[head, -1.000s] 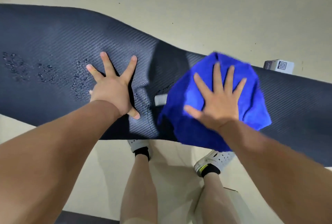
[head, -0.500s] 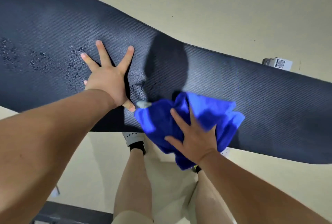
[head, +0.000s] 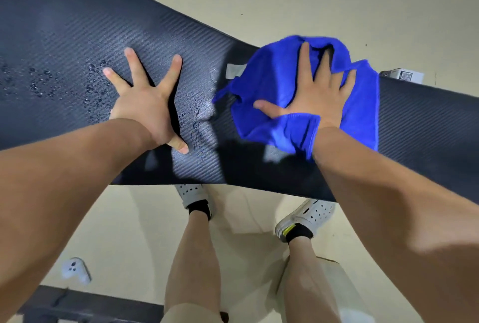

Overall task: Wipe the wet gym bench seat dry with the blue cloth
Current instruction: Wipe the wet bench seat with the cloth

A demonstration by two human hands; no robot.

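**Flat palm pressing blue cloth onto the wet bench pad**

Water droplets [head: 39, 84] are beading on the dark woven bench seat [head: 77, 37] toward 9 o'clock, with more of them scattered around the left hand. The left hand [head: 147, 104] is lying flat on the pad a little left of centre, fingers fanned wide toward 12 o'clock and gripping nothing. Between the two hands, a wet patch [head: 199, 125] is glistening on the pad. A small white tag [head: 234, 71] is showing at the cloth's upper-left edge. The blue cloth [head: 272, 79] is lying bunched on the seat toward 2 o'clock, reaching the pad's far edge. The right hand [head: 315, 94] is pressing down on it with an open palm, fingers spread and not clenched around the fabric; a fold is lapping over near the wrist. A small white box [head: 403, 76] is sitting on the floor at 2 o'clock, beyond the seat. At 6 o'clock, white perforated shoes [head: 308, 216] are standing on the pale floor [head: 116, 219], and a white controller [head: 75, 269] is lying at 7 o'clock.
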